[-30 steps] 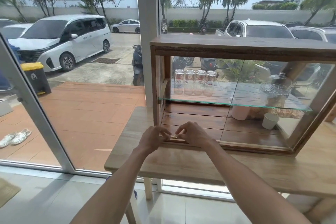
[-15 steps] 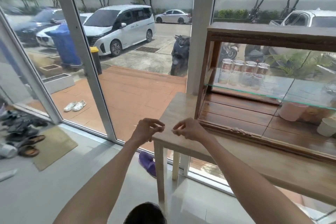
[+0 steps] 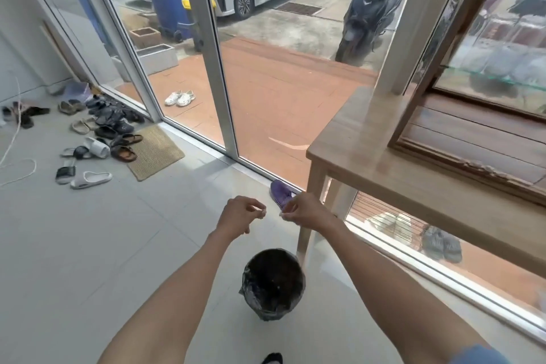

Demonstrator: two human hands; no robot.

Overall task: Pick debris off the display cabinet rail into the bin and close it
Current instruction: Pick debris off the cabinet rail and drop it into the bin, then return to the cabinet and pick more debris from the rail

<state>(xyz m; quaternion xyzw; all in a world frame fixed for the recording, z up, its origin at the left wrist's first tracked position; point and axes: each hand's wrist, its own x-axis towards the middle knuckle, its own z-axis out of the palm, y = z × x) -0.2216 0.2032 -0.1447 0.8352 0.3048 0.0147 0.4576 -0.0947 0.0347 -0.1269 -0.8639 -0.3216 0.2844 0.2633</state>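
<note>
A round bin (image 3: 273, 284) lined with a dark bag stands on the floor beside the table leg. My left hand (image 3: 240, 216) and my right hand (image 3: 304, 211) hover above and beyond it, side by side, each pinching a small pale bit of debris (image 3: 262, 211) at the fingertips. The wooden display cabinet (image 3: 461, 74) sits on the table at the right, its front open. Its bottom rail (image 3: 478, 170) looks rough, with crumbly bits still lying along it.
The wooden table (image 3: 369, 156) stands against the glass wall (image 3: 206, 47). A purple slipper (image 3: 282, 192) lies by the table leg. Several shoes and sandals (image 3: 97, 133) and a doormat (image 3: 155, 151) lie at the left. A white cord (image 3: 17, 156) trails on the tiled floor.
Both hands left the cabinet rail and moved left and down to above the bin, fingers still pinched. My view swung down and left, bringing the bin into sight.
</note>
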